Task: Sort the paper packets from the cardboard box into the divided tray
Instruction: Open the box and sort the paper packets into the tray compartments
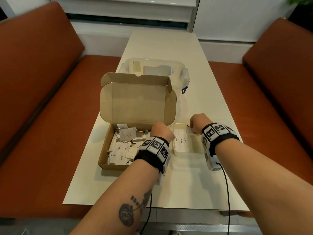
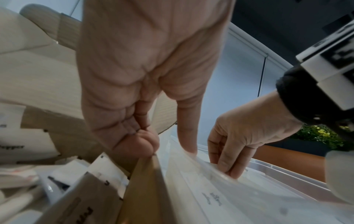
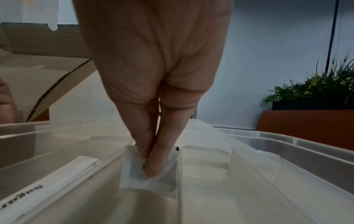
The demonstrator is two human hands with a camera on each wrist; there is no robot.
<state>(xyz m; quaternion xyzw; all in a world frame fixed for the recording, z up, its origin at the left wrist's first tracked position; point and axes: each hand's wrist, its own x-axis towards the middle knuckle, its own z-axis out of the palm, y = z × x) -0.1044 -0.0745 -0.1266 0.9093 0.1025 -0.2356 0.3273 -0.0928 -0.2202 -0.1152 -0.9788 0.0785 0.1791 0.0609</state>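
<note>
The open cardboard box (image 1: 105,150) sits on the table's left, with its lid (image 1: 137,102) standing up and several white paper packets (image 1: 122,150) inside. To its right lies the clear divided tray (image 1: 189,154), with long sugar packets (image 1: 180,141) in the left compartment. My left hand (image 1: 160,131) is at the box's right wall (image 2: 145,181), fingers curled over its top edge and thumb (image 2: 186,136) down on the tray's rim. My right hand (image 3: 151,168) pinches a small white square packet (image 3: 130,171) at the far end of the tray's middle compartment.
A clear plastic lidded container (image 1: 152,67) stands behind the box. Orange benches (image 1: 42,99) (image 1: 279,99) flank the cream table (image 1: 194,184). Black cables (image 1: 227,192) hang from both wristbands over the near edge. A green plant (image 3: 316,87) is off to the right.
</note>
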